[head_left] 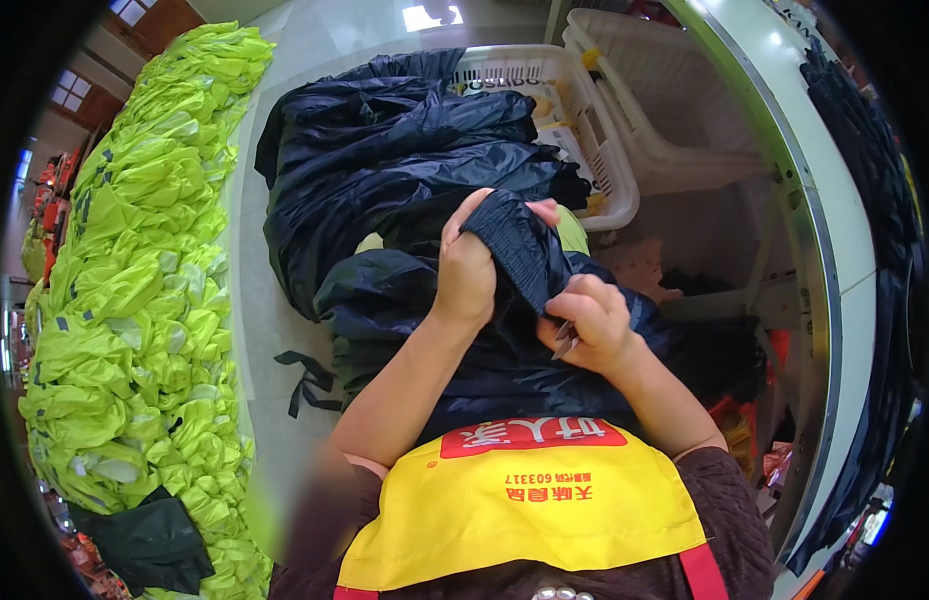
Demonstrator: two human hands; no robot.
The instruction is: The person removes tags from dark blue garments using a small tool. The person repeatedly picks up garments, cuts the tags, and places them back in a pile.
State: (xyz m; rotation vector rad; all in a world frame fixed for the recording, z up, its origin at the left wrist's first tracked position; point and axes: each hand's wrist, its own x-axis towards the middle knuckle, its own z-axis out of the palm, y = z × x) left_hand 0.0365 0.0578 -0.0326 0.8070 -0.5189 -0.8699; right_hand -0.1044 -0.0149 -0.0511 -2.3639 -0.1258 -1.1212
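Navy ribbed cuff (pixel 520 252) in the head view, stretched out straight ahead of the yellow apron (pixel 525 535) and held up over a heap of navy garments (pixel 385 150). Left hand (pixel 468 270) ahead of the apron, slightly left of its middle, curled closed around one side of the cuff, with a fingertip showing at the end farther from the apron; remaining fingers hidden by cloth, their exact grip impossible to tell. Right hand (pixel 595 318) ahead of the apron, slightly right of its middle, bunched nearly into a fist and pinching the cuff's nearer end. Tucked into the same hand, a small pointed metal tool (pixel 565 343), mostly covered by fingers, exact kind unclear. Farther ahead of the apron, a white basket (pixel 622 190) with slotted walls, partly overlapped by the heap; right beside it, a second pale basket (pixel 675 165). Left of the apron, a long bank of bright yellow-green garments (pixel 135 300), with a dark cloth (pixel 150 545) on its nearer end. Ahead and left of the apron, a loose black strap (pixel 310 385) on a pale surface (pixel 290 440). Well right of the apron, more dark garments (pixel 875 220).
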